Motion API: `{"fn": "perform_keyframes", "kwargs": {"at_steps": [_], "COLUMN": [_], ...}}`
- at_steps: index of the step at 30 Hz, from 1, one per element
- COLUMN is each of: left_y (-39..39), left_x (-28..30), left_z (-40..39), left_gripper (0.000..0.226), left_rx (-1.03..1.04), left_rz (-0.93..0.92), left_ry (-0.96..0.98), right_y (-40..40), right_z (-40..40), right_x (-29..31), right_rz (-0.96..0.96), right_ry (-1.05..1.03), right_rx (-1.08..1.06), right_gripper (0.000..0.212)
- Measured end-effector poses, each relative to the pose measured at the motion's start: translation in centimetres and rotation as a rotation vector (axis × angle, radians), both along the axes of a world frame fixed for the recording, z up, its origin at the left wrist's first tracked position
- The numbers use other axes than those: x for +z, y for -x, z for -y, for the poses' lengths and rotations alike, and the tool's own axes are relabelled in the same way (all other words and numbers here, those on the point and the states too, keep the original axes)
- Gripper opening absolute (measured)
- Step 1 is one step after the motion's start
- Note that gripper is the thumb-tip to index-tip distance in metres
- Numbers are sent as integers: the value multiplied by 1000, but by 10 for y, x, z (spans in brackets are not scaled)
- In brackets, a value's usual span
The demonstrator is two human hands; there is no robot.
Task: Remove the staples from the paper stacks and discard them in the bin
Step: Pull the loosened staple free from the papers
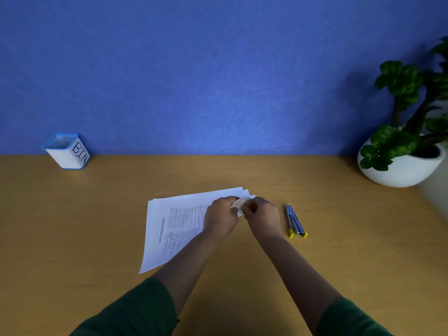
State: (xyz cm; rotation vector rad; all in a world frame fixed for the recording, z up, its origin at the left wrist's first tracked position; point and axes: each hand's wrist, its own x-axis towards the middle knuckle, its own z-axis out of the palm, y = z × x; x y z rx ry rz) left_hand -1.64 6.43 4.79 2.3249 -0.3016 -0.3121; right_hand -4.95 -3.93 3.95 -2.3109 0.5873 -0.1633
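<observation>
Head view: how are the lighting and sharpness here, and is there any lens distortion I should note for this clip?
Head view: dim, even light, no glare; the plant throws a soft shadow on the blue wall to its left. Wide-angle bending tilts the bin near the edge. Large print on the paper stack reads, fine text is soft. The left hand and right hand hide the corner they pinch; no staple resolvable.

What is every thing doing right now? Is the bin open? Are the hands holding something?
Bin: upright, open top, far left; contents hidden.
Paper stack: flat on the desk, near corner lifted and bent.
Left hand: pinching the bent paper corner.
Right hand: pinching the same corner.
Staple remover: lying untouched right of the hands.
Plant: upright in its white pot.
Staple: too small to see.
</observation>
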Motion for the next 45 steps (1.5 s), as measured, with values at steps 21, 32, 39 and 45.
{"fn": "perform_keyframes", "kwargs": {"at_steps": [21, 32, 39, 45], "left_y": [3, 2, -3, -3], "left_x": [8, 12, 13, 13], "left_z": [-6, -7, -6, -7], "left_gripper": [41, 31, 23, 23], "left_rx": [-125, -84, -37, -95], "left_rz": [274, 175, 109, 262], "left_ry": [-274, -91, -50, -144], "right_y": [-12, 5, 7, 5], "right_z": [13, -1, -6, 0], "right_x": [39, 22, 15, 26], "right_rz": [-290, -75, 41, -2], "right_ry": [-90, -212, -180, -33], "right_rx": [197, -17, -39, 88], "right_gripper": [28, 18, 15, 12]}}
